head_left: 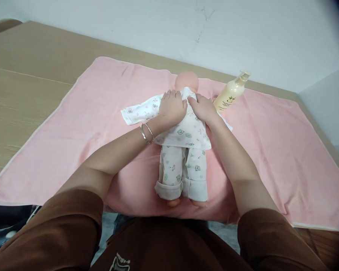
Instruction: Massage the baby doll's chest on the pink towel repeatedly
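A baby doll (187,79) lies on a pink blanket, its head toward the wall and its feet toward me. It is dressed in a white printed shirt (183,134) and matching trousers (172,169) with rolled-up cuffs. My left hand (172,108) rests flat on the shirt's upper left side, fingers stretched toward the shoulder. On the right side of the chest lies my right hand (203,108), palm down, its thumb toward the collar. The left sleeve stretches out flat across the blanket; the right sleeve is mostly hidden behind my right hand and wrist.
The pink blanket (271,150) covers much of the wooden table (22,82). A pale yellow pump bottle (230,94) lies tilted on it, just right of the doll. A white wall (158,30) runs along the table's far side.
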A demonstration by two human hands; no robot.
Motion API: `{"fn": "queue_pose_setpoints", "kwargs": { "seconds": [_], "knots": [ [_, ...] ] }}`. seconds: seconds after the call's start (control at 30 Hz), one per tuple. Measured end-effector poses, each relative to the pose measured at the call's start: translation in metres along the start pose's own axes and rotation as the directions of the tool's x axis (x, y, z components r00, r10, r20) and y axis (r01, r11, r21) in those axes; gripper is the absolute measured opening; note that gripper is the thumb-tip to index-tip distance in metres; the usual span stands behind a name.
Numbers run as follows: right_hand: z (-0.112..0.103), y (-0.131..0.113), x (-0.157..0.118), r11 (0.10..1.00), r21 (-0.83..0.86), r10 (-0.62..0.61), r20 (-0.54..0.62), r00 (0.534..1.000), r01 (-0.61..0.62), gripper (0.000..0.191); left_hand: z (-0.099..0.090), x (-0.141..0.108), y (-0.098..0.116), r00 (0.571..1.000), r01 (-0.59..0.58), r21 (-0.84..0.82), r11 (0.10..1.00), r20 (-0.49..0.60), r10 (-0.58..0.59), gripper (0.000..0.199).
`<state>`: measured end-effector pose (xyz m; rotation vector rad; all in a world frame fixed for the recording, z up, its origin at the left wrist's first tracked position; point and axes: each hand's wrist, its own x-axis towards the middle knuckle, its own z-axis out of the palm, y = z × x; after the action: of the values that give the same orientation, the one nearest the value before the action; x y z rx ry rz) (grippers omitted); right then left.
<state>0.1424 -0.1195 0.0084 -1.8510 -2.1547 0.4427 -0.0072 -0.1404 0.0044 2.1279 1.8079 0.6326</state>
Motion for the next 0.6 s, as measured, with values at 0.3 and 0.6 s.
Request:
{"fn": "queue_pose_setpoints", "kwargs": {
  "seconds": [0.3,0.6],
  "knots": [
    [-0.005,-0.026,-0.027,0.972,-0.228,-0.052,0.031,0.998,0.058,0.064,-0.002,0.019,-0.019,0.998,0.024,-0.059,0.998,0.065,-0.020,0.047],
    [-0.001,-0.008,-0.012,0.996,-0.091,-0.015,-0.036,0.999,0.012,0.071,-0.001,0.003,-0.001,0.999,-0.039,0.009,0.999,-0.007,0.039,0.037]
  ]
}}
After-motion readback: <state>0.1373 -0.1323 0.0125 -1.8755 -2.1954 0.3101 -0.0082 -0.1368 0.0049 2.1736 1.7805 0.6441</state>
